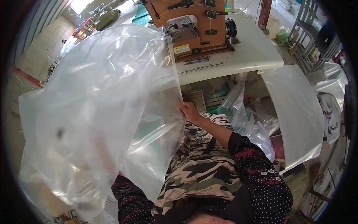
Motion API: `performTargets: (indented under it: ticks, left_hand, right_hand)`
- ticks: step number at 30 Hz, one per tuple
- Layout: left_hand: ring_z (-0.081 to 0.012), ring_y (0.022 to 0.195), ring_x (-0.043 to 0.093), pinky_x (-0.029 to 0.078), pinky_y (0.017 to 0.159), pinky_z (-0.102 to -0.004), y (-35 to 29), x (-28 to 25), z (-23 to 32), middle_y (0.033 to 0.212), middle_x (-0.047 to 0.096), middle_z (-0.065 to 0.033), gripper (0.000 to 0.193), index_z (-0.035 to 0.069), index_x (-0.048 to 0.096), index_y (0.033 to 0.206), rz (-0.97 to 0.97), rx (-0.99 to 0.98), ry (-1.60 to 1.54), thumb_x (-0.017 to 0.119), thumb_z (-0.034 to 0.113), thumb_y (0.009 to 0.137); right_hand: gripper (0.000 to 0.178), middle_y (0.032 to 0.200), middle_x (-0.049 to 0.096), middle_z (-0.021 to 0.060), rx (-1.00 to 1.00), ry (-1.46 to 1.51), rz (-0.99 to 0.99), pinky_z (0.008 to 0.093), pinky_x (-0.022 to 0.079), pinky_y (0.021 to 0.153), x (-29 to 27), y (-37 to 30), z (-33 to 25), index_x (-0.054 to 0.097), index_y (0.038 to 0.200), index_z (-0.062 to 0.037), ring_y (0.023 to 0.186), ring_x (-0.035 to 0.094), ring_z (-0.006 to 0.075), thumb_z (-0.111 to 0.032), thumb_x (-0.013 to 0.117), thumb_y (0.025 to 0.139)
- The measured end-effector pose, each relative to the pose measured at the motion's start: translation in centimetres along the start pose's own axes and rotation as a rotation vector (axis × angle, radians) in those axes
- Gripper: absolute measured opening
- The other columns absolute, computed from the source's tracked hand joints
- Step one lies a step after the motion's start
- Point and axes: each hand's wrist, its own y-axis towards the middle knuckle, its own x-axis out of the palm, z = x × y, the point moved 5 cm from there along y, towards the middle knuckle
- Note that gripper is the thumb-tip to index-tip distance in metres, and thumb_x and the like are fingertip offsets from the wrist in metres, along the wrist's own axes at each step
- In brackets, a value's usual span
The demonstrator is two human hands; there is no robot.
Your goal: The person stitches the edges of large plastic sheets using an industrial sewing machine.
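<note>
A large clear plastic sheet [100,74] spreads over the left half of the view. It runs from the needle area of a brown sewing machine [197,26] down toward my lap. My right hand [190,112] is closed on the sheet's right edge, below the table's front edge, with the fingers pinched together. That edge runs taut from there up to the machine. My left hand [102,151] is behind the plastic and shows only as a blur. Its fingers cannot be made out, nor whether they grip the sheet.
The machine stands on a pale table [246,52] with a ruler scale [203,69] along its front. Small thread snips [197,60] lie beside the machine. At right are stacked plastic sheets [294,112] and a grey metal chair [313,33]. Crumpled plastic [257,138] lies beside my lap.
</note>
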Motion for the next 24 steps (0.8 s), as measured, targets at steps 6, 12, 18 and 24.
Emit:
performTargets:
  ticks: [6, 12, 18, 24]
  left_hand:
    - [-0.0242, 0.086, 0.067, 0.052, 0.079, -0.0438, -1.2, -4.1, 20.8, 0.094, 0.072, -0.0102, 0.016, 0.01, 0.071, 0.094, -0.111, -0.153, -0.917, 0.066, 0.023, 0.087]
    - [-0.0296, 0.129, 0.049, 0.044, 0.105, -0.0419, 8.1, -16.9, 32.7, 0.138, 0.051, -0.0168, 0.035, 0.004, 0.055, 0.129, -0.061, 0.13, -1.233, 0.052, 0.018, 0.097]
    - [-0.0252, 0.14, 0.038, 0.028, 0.116, -0.0436, 13.5, -22.3, 36.8, 0.15, 0.042, -0.0117, 0.045, 0.006, 0.052, 0.135, 0.381, 0.671, -0.025, 0.059, 0.017, 0.092]
    - [-0.0202, 0.133, 0.046, 0.021, 0.12, -0.0419, 20.1, -26.6, 35.0, 0.133, 0.058, -0.007, 0.037, 0.005, 0.06, 0.123, 0.433, 0.575, 0.534, 0.06, 0.015, 0.087]
  right_hand:
    - [0.052, 0.055, 0.05, -0.001, -0.058, -0.045, 0.142, 0.0304, 0.038, 0.046, 3.0, -0.8, -5.6, 0.055, 0.064, -0.0049, 0.048, 0.046, 0.0091, -0.041, 0.05, 0.102]
    - [0.041, 0.062, 0.052, -0.0011, -0.006, 0.407, -0.096, 0.0251, 0.04, 0.051, 2.4, -1.8, -6.9, 0.054, 0.075, -0.0069, 0.056, 0.049, 0.0066, -0.037, 0.049, 0.103]
    - [0.03, 0.062, 0.054, -0.0019, -0.172, 0.126, 0.213, 0.0238, 0.038, 0.047, 0.7, -0.9, -8.4, 0.053, 0.079, -0.0081, 0.052, 0.048, 0.0057, -0.027, 0.054, 0.102]
    - [0.038, 0.056, 0.05, 0.0006, -0.192, 0.034, 0.218, 0.026, 0.037, 0.045, 1.0, -1.0, -9.6, 0.05, 0.073, -0.0044, 0.048, 0.047, 0.0082, -0.03, 0.053, 0.101]
